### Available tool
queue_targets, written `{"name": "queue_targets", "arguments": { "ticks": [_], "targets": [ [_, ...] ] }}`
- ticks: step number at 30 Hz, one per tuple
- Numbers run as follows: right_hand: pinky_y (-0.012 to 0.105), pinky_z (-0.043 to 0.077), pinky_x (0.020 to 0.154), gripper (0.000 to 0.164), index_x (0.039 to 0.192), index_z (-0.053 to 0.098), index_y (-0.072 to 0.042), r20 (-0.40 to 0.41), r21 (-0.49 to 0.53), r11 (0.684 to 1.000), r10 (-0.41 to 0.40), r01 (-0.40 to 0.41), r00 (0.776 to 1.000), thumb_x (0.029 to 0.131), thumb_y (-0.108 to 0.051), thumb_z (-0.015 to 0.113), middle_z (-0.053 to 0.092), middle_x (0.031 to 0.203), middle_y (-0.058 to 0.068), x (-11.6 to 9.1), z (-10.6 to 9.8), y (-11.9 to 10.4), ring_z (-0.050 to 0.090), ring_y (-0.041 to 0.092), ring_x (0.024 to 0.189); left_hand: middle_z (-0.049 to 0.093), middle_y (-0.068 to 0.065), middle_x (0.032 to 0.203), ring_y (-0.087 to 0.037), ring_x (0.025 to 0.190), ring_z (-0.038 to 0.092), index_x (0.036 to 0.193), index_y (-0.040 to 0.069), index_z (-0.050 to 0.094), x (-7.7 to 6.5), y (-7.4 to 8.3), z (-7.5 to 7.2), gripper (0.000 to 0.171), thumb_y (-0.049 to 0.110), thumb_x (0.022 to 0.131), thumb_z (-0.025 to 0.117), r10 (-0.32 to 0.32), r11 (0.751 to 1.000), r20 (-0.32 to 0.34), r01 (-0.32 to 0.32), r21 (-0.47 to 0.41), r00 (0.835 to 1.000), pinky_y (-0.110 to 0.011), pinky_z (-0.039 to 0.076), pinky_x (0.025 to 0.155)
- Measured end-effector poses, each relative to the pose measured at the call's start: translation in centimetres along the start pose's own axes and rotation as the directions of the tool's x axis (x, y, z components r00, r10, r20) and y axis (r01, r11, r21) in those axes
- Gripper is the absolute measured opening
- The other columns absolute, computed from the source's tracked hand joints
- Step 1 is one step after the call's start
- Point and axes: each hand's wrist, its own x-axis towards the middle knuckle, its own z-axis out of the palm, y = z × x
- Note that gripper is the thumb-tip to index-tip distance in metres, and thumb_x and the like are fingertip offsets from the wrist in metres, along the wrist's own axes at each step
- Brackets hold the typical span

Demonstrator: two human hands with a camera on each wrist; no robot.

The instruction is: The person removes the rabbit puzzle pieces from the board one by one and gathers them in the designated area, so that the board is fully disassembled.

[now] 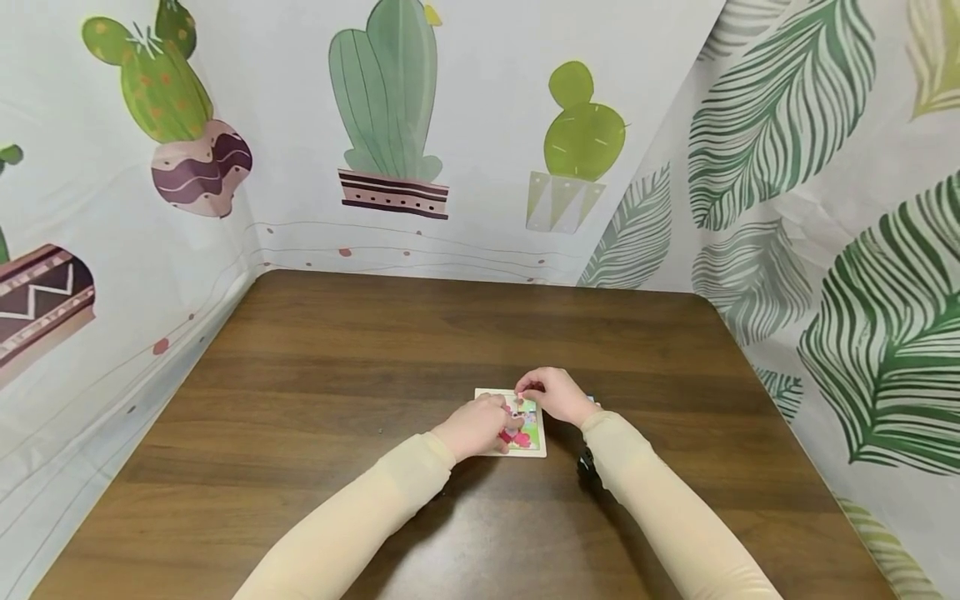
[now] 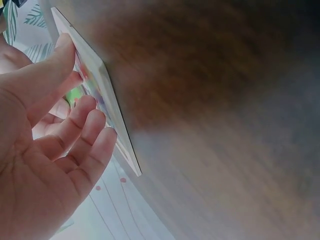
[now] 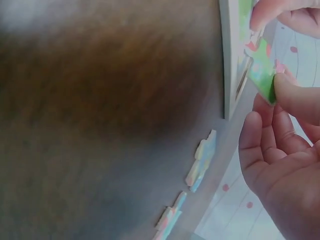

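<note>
A small jigsaw puzzle board [image 1: 527, 453] with a pale rim and a colourful picture lies on the table. My left hand [image 1: 474, 427] rests over its left side. In the left wrist view, the thumb [image 2: 62, 55] touches the board and the other fingers are loosely bent over the picture. My right hand [image 1: 558, 396] is at the board's upper right corner. Between thumb and fingers it pinches a green puzzle piece [image 3: 263, 75], tilted, with its far end right at the board. Part of the picture is hidden under the left hand.
Loose puzzle pieces [image 3: 202, 159] lie on the brown wooden table [image 1: 360, 333] to the right of the board, mostly hidden behind the right hand in the head view. A black object [image 1: 587, 465] shows beneath the right sleeve. Patterned wall cloth [image 1: 480, 125] borders the table.
</note>
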Motion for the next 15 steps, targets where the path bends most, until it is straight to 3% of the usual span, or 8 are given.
{"name": "queue_targets", "arguments": {
  "ticks": [11,15],
  "targets": [
    [0.027,0.047,0.072,0.005,0.087,0.072,-0.010,-0.027,0.075,0.997,0.020,-0.018,0.999,0.085,-0.008,0.069,0.068,0.083,0.000,-0.1,-0.3,1.0,0.056,0.013,0.075,0.061,0.000,0.094,-0.017,0.089,0.054,0.116,0.025,0.070,0.0,0.0,0.3,0.042,0.032,0.075,0.079,0.029,0.999,-0.019,-0.029,0.029,0.999,-0.026,0.045,0.080],
    [0.027,0.048,0.062,0.005,0.089,0.072,-0.011,-0.025,0.116,0.991,0.066,-0.062,0.998,0.085,-0.009,0.069,0.067,0.085,0.002,-0.3,-0.7,1.3,0.054,0.015,0.071,0.060,-0.001,0.093,-0.018,0.087,0.053,0.114,0.025,0.071,0.0,-0.1,0.3,0.040,0.032,0.075,0.079,0.027,1.000,-0.018,-0.026,0.012,0.999,-0.026,0.046,0.078]
  ]
}}
